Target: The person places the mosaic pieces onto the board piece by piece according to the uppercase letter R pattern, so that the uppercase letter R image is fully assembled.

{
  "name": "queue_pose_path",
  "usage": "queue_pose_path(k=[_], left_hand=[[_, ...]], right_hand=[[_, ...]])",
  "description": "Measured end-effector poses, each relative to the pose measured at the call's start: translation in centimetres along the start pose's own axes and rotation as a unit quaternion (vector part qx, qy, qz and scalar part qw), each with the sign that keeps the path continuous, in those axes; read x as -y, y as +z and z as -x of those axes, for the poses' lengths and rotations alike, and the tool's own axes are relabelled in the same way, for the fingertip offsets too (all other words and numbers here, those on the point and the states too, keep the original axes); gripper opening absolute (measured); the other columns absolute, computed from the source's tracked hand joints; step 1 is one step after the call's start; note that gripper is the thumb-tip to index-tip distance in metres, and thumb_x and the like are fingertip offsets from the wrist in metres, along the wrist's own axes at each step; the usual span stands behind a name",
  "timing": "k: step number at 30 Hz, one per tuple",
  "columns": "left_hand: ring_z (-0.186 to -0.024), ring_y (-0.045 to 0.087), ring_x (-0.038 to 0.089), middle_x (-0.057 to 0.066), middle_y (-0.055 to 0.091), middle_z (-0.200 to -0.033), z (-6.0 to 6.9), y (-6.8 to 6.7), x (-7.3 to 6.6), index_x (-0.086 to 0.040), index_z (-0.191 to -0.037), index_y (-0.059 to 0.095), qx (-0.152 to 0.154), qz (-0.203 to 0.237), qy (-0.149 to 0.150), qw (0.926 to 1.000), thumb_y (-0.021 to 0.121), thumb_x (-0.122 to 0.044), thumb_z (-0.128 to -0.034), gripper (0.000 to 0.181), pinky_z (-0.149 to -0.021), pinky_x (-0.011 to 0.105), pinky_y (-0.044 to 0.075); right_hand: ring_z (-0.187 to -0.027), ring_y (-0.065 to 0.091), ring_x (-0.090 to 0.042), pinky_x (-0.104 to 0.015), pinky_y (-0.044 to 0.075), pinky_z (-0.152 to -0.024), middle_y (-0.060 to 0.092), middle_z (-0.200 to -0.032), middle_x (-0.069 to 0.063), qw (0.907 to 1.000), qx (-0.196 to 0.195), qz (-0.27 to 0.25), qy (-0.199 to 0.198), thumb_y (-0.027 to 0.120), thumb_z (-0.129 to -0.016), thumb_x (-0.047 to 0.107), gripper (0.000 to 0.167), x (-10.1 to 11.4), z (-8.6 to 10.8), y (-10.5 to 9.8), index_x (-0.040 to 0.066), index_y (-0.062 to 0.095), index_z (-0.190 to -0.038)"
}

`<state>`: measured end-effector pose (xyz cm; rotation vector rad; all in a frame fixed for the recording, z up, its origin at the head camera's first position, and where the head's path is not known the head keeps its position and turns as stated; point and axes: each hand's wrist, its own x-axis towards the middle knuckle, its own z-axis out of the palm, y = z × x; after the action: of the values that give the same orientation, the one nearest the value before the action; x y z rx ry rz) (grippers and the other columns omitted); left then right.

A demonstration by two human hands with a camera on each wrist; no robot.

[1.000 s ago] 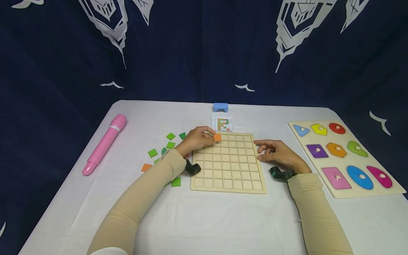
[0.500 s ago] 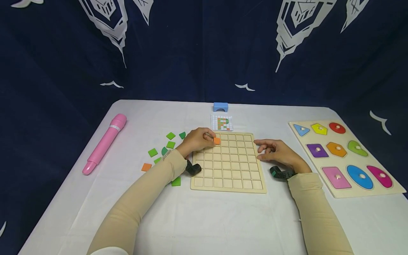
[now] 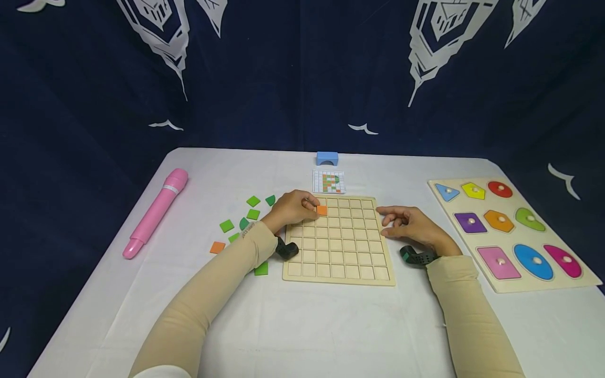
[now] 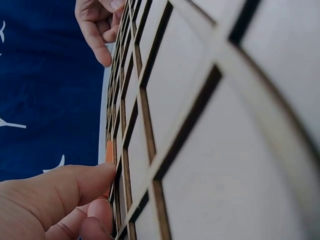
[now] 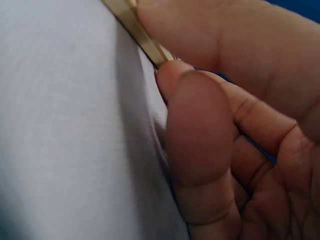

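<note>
My left hand (image 3: 292,207) pinches an orange square tile (image 3: 322,210) between thumb and fingers, at a cell near the far left corner of the wooden grid board (image 3: 337,282). In the left wrist view the same tile (image 4: 108,152) shows as a thin orange edge beyond the thumb, against the grid. Whether it lies fully in the cell cannot be seen. My right hand (image 3: 410,227) touches the board's right edge with its fingertips. In the right wrist view the thumb and a fingertip meet the board's edge (image 5: 131,22), with the other fingers loosely bent.
Several loose green tiles (image 3: 227,226) and an orange tile (image 3: 217,247) lie left of the board. Behind it are a pattern card (image 3: 329,182) and a blue arch block (image 3: 327,158). A pink microphone-shaped object (image 3: 156,213) lies far left, a knobbed shape puzzle (image 3: 512,236) far right.
My left hand has moved slightly toward me with the orange tile, bringing it from the board's far rim down onto a cell. My right hand has stayed at the board's edge.
</note>
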<state>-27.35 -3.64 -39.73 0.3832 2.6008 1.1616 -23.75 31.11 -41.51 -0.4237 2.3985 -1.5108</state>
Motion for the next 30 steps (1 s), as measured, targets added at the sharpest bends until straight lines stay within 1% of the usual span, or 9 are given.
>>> queue_pose_path(k=[7,11,15,20,24,27,30], left_hand=[[-0.096,0.065,0.016,-0.003,0.070,-0.098,0.1,-0.2,0.0,-0.012,-0.122,0.077,-0.004,-0.003,-0.007,1.0000,0.085,-0.019,-0.0944,0.029,-0.094,0.035,0.049],[-0.094,0.063,0.015,-0.004,0.069,-0.095,0.3,-0.3,-0.1,-0.012,-0.122,0.077,-0.003,0.002,-0.007,1.0000,0.084,-0.019,-0.0941,0.030,-0.094,0.033,0.048],[-0.097,0.065,0.015,-0.003,0.072,-0.098,0.5,-0.4,0.0,-0.012,-0.123,0.077,-0.001,0.006,-0.003,1.0000,0.083,-0.018,-0.0941,0.031,-0.096,0.034,0.050],[-0.106,0.069,0.019,0.000,0.076,-0.106,0.7,-0.4,0.0,-0.012,-0.127,0.076,-0.003,0.022,0.013,0.9997,0.080,-0.018,-0.0972,0.030,-0.099,0.037,0.051],[-0.106,0.068,0.021,0.001,0.075,-0.111,0.9,-0.5,-0.3,-0.014,-0.132,0.075,-0.004,0.034,0.032,0.9989,0.076,-0.022,-0.1016,0.031,-0.095,0.038,0.052],[-0.106,0.067,0.022,0.003,0.073,-0.115,1.3,-0.8,-0.9,-0.014,-0.135,0.074,0.006,0.050,0.048,0.9975,0.074,-0.022,-0.1038,0.032,-0.091,0.037,0.053],[-0.109,0.068,0.023,0.005,0.072,-0.117,2.1,-1.3,-1.5,-0.011,-0.137,0.073,0.025,0.068,0.071,0.9949,0.071,-0.020,-0.1051,0.033,-0.092,0.036,0.054]], right_hand=[[-0.075,0.049,-0.009,-0.020,0.043,-0.067,0.067,-0.099,0.000,1.0000,0.003,0.003,0.006,0.081,-0.090,-0.006,0.066,0.2,-0.2,0.0,-0.016,0.052,-0.149],[-0.074,0.049,-0.009,-0.020,0.043,-0.066,0.067,-0.099,0.000,1.0000,0.007,0.003,-0.006,0.080,-0.091,-0.007,0.065,0.3,-0.4,0.0,-0.018,0.051,-0.148],[-0.073,0.049,-0.010,-0.021,0.044,-0.066,0.067,-0.100,0.000,0.9998,0.013,0.005,-0.017,0.079,-0.091,-0.007,0.065,0.4,-0.5,0.1,-0.019,0.050,-0.148],[-0.073,0.049,-0.010,-0.021,0.043,-0.066,0.067,-0.099,-0.001,0.9997,0.013,0.010,-0.016,0.080,-0.091,-0.007,0.064,0.4,-0.6,0.2,-0.019,0.051,-0.147],[-0.074,0.050,-0.010,-0.021,0.044,-0.066,0.067,-0.100,-0.004,0.9997,0.010,0.019,-0.014,0.081,-0.091,-0.005,0.065,0.3,-0.5,0.2,-0.018,0.051,-0.148],[-0.075,0.051,-0.010,-0.021,0.045,-0.067,0.067,-0.101,-0.004,0.9996,0.006,0.026,-0.007,0.081,-0.091,-0.004,0.065,0.2,-0.2,0.0,-0.017,0.052,-0.148],[-0.076,0.051,-0.010,-0.020,0.045,-0.068,0.067,-0.101,-0.003,0.9997,0.004,0.026,0.001,0.081,-0.092,-0.003,0.065,0.2,0.0,-0.2,-0.016,0.052,-0.149]])
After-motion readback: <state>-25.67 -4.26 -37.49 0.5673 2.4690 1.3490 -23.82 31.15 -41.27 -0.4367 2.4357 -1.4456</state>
